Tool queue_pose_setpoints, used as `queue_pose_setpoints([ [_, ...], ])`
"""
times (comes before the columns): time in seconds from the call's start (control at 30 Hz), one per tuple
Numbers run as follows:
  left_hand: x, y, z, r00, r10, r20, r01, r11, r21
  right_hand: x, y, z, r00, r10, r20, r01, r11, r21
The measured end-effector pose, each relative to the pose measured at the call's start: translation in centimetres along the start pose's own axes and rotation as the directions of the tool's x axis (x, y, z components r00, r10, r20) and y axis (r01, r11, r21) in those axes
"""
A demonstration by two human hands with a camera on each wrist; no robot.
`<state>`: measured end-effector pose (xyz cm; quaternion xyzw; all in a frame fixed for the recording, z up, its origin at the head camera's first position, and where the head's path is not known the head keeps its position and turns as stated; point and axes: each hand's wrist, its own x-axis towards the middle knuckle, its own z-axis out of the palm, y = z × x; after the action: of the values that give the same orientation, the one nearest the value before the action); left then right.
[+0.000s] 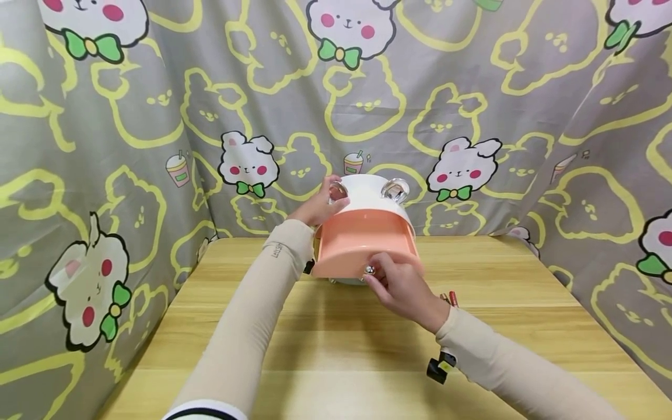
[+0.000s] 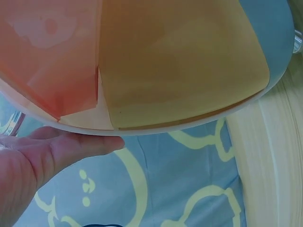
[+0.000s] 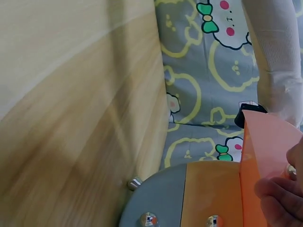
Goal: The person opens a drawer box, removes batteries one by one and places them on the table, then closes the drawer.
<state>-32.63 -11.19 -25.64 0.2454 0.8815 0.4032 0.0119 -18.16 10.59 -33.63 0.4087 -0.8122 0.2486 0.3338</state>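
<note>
On the left, a close-fitting beige fabric sleeve [image 1: 247, 326] is worn, printed with small dark lettering [image 1: 277, 251] and met at its near end by a white, black-striped cuff [image 1: 207, 408]. On the right, a matching beige sleeve [image 1: 504, 356] is worn, and a small black boxy device [image 1: 436, 371], marked with yellow, is seen beside it.

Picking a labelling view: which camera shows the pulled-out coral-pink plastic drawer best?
Head: the drawer shows both inside and front, the right hand covering little. Left wrist shows only a cropped part; right wrist, its front and side, cut off by the frame.
</note>
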Motion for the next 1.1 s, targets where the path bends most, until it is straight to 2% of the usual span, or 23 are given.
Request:
queue_pose_setpoints([
  [0.4,0.0,-0.1,0.0,0.999,-0.039,0.009,0.039,0.999,0.022,1.0,1.1,0.3,1.0,0.023,-0.012,-0.023,0.999,0.031],
  [0.6,0.2,0.2,0.0,0.999,-0.03,0.013,0.029,1.0,0.005,1.6,2.0,0.4,0.998,0.061,-0.005,-0.061,0.998,0.035],
  [0.83,0.4,0.1,0.1,1.0,0.009,0.008,-0.009,1.0,-0.004,2.5,3.3,0.9,0.997,0.078,-0.005,-0.078,0.996,0.049],
  [1.1,0.3,0.1,0.0,1.0,0.002,0.004,-0.002,1.0,-0.004,3.5,4.6,1.5,0.993,0.121,-0.004,-0.12,0.991,0.052],
])
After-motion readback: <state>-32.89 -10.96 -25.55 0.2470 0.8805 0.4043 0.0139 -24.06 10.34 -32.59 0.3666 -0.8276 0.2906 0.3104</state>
